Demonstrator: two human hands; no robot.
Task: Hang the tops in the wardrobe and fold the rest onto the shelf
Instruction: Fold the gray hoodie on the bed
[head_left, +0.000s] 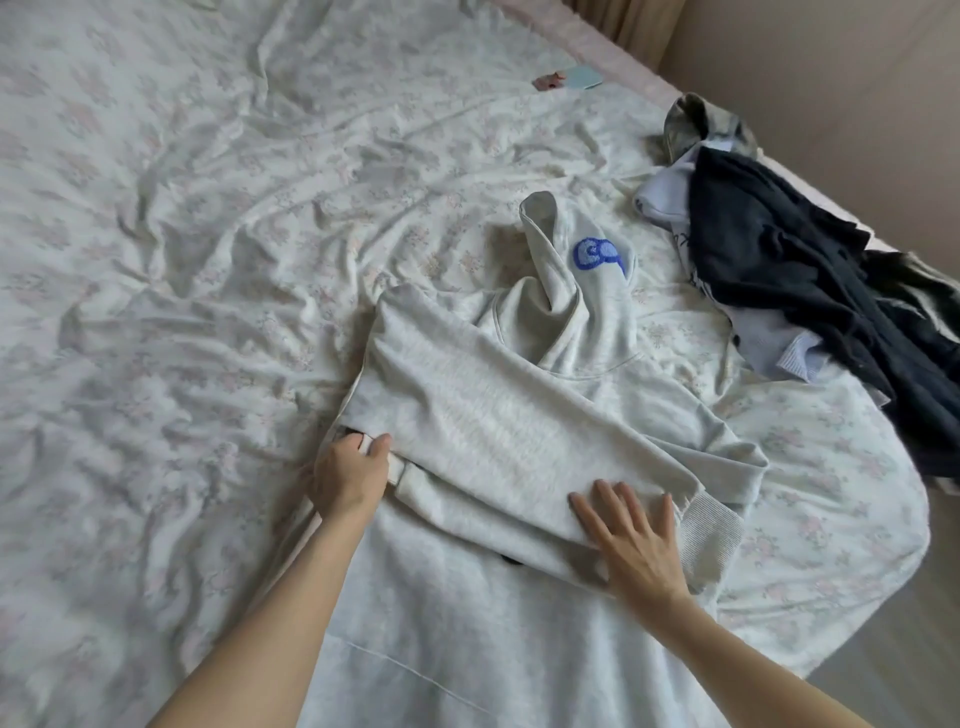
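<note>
Left of hoodie (498, 415) bare sheet (171, 260); clothes pile (789, 270) crowds right.

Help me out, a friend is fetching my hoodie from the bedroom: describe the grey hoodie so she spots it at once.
On the floral bed sheet, near its near edge, the grey hoodie lies spread flat, a sleeve folded across its body under the right hand. Unlike the dark clothes pile beside it, it is pale grey with a blue embroidered mark on the hood.

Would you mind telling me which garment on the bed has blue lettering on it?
The light grey hoodie under both hands; blue lettering shows on its hood. The dark garment and pale blue one lie piled at the right.
</note>
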